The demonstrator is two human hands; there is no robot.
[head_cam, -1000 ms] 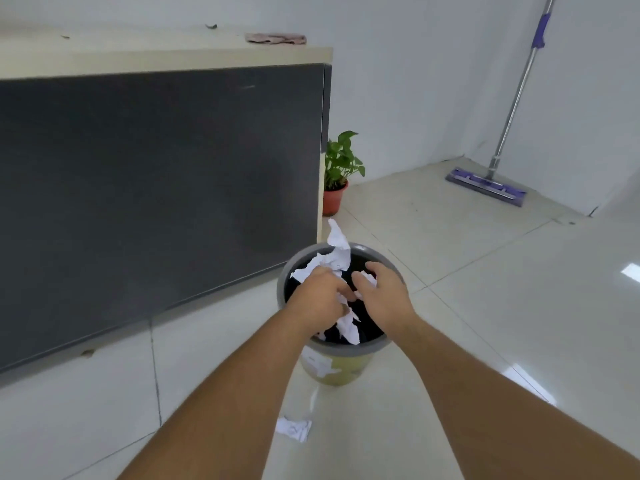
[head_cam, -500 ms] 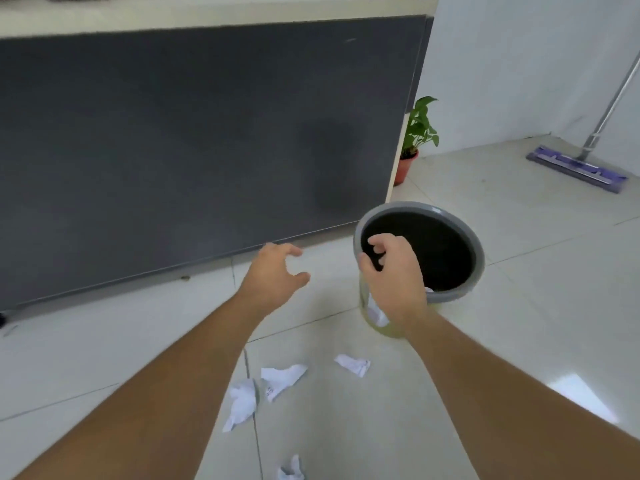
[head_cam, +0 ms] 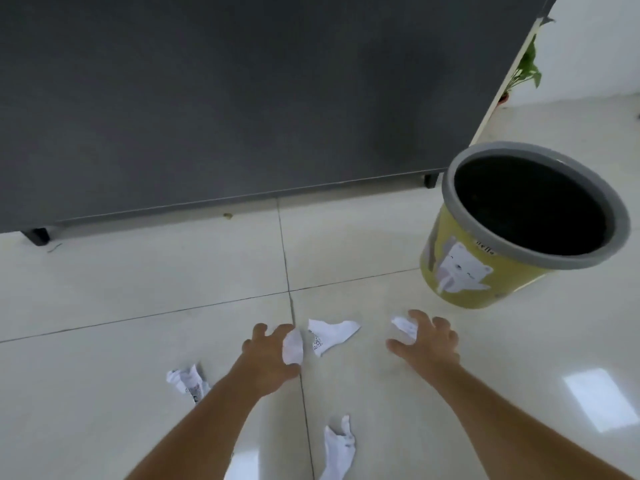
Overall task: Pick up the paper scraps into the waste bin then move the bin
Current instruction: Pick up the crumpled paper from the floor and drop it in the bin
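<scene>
A yellow waste bin (head_cam: 460, 271) with a grey rim and a cat picture stands on the tiled floor at the right; its inside looks black. Both hands are low on the floor in front of it. My left hand (head_cam: 270, 355) curls its fingers and thumb around a crumpled white paper scrap (head_cam: 292, 346). My right hand (head_cam: 429, 344) has its fingers spread over a small scrap (head_cam: 403, 325) lying between thumb and forefinger. A flatter printed scrap (head_cam: 332, 336) lies between the hands. One more scrap (head_cam: 188, 381) lies left of my left forearm, another (head_cam: 339, 448) near the bottom edge.
A large dark grey cabinet front (head_cam: 242, 98) on short black feet (head_cam: 36, 235) fills the space behind the scraps. A potted green plant (head_cam: 526, 67) stands past its right corner, against a white wall. Pale glossy tiles cover the floor.
Both hands have left the bin and dropped to the floor scraps. The view has tilted down and left, so the bin now sits at the right.
</scene>
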